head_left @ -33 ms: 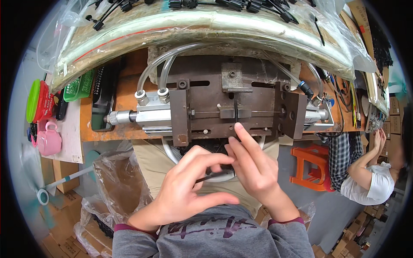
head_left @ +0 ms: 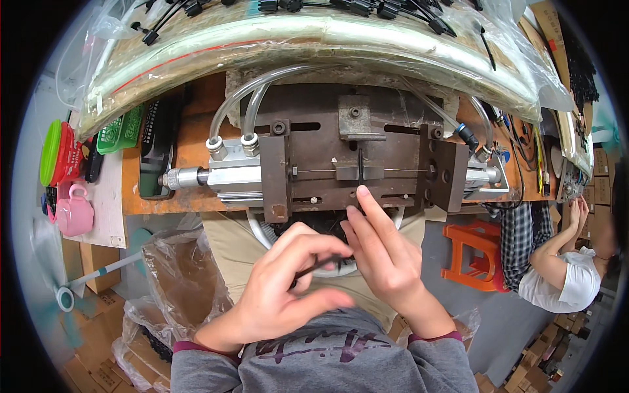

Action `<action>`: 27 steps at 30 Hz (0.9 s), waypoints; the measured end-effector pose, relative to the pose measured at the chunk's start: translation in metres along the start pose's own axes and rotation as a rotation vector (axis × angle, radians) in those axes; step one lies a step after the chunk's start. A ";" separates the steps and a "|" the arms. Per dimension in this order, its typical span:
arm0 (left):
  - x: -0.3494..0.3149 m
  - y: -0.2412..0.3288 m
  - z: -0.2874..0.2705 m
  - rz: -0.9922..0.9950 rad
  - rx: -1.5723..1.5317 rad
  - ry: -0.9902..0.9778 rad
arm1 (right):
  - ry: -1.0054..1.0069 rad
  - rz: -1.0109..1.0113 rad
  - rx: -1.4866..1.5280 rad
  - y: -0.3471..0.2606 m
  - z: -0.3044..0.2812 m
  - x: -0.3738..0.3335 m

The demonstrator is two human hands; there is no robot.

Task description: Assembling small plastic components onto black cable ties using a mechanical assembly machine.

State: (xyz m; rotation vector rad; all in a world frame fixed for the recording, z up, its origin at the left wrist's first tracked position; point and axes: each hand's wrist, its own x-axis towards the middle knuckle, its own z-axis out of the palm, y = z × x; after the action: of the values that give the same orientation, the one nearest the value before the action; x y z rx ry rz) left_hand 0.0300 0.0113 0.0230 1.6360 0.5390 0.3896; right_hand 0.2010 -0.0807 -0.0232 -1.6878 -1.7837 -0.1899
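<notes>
Below the bench edge, my left hand [head_left: 282, 285] is curled round a thin black stick-like part [head_left: 319, 264], with its thumb and index finger apart. The rest of that part is hidden by the fingers. My right hand [head_left: 386, 259] has its fingers stretched out and holds nothing I can see. Its index fingertip is at or just below the lower end of a slim black strip [head_left: 360, 167]; I cannot tell whether they touch. That strip stands across the small metal block [head_left: 344, 173] in the middle of the dark steel fixture [head_left: 314, 147].
Silver air cylinders [head_left: 236, 178] with clear hoses [head_left: 229, 98] flank the fixture. Beyond it, a plastic-covered shelf [head_left: 216, 49] holds black parts. To the left are a pink cup [head_left: 75, 213] and green basket [head_left: 121, 131]; to the right, an orange stool [head_left: 472, 255] and another person [head_left: 563, 275].
The black part in my left hand now shows more plainly between the fingers. My left thumb has shifted slightly left, while my right hand has barely moved.
</notes>
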 end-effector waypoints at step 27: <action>-0.014 -0.014 -0.003 -0.080 -0.838 0.114 | 0.093 0.153 0.520 -0.007 -0.024 0.008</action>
State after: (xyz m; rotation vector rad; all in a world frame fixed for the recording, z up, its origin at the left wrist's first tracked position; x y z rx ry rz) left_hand 0.0152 0.0069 0.0106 0.7878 0.4371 0.5583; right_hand 0.2034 -0.0881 0.0020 -1.3994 -1.4652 0.2417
